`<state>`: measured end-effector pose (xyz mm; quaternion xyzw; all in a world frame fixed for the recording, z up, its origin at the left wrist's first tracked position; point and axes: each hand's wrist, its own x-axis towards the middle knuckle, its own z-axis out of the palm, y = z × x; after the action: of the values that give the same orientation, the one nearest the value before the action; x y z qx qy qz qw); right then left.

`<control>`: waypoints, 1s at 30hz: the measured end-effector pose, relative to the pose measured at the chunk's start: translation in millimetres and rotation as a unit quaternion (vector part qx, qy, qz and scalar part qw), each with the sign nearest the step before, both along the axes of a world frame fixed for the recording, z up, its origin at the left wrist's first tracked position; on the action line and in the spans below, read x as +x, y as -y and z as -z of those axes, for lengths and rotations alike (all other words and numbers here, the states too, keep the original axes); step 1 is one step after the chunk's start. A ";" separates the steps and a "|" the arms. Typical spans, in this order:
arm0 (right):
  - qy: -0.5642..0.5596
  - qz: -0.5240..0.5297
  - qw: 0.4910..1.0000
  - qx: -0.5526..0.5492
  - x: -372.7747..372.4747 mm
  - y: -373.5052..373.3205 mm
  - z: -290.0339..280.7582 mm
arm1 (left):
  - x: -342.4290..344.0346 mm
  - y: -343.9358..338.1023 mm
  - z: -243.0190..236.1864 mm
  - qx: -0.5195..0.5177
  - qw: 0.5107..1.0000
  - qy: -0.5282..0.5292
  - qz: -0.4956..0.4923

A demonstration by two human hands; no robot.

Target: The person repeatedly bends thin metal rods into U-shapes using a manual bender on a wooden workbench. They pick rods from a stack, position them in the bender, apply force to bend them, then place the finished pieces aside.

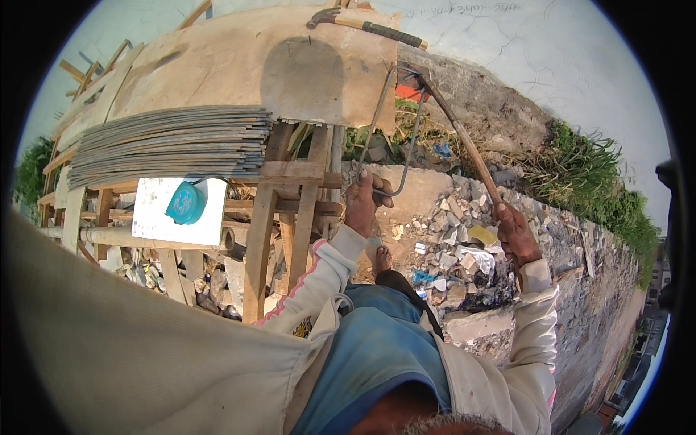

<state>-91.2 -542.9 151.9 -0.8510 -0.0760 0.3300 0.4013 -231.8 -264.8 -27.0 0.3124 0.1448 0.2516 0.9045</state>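
Note:
My left hand [362, 204] is closed on the lower part of a bent metal rod [418, 123], shaped like a narrow rectangular loop. My right hand [516, 233] grips a long wooden-handled tool [464, 138] whose far end meets the top of the loop at the board's right edge, over a small orange piece [407, 92]. A hammer [391, 32] with a yellow and black handle lies on the plywood sheet [188, 69]. A bundle of thin steel rods [167, 145] rests along the bench. A teal tape measure [185, 204] sits on a white board [151, 225].
Timber framing [259, 254] supports the bench. Broken masonry and litter [449, 225] lie around my bare foot [382, 261] and below the bench. A pale wall [551, 58] stands at the back right, with weeds [573, 159] along its base and a rough concrete edge beside them.

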 end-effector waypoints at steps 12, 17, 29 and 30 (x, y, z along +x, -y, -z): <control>-0.115 0.028 0.993 0.016 -3.8 -5.1 -11.8 | 1.4 -1.2 0.7 0.004 1.000 -0.008 -0.008; -0.159 0.060 0.984 0.052 -15.3 -13.1 0.4 | 1.3 -2.0 4.2 0.007 1.000 -0.017 0.002; -0.195 0.132 0.962 0.142 -80.3 -58.1 36.6 | 0.4 -3.3 7.9 -0.015 1.000 0.001 0.010; -0.181 0.118 0.967 0.136 -76.6 -55.2 36.7 | -0.5 -3.8 7.3 -0.013 1.000 -0.008 0.010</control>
<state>-167.8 -487.6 115.2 -0.7175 0.0550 0.4158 0.5561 -232.3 -261.0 -34.2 0.3042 0.1521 0.2377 0.9099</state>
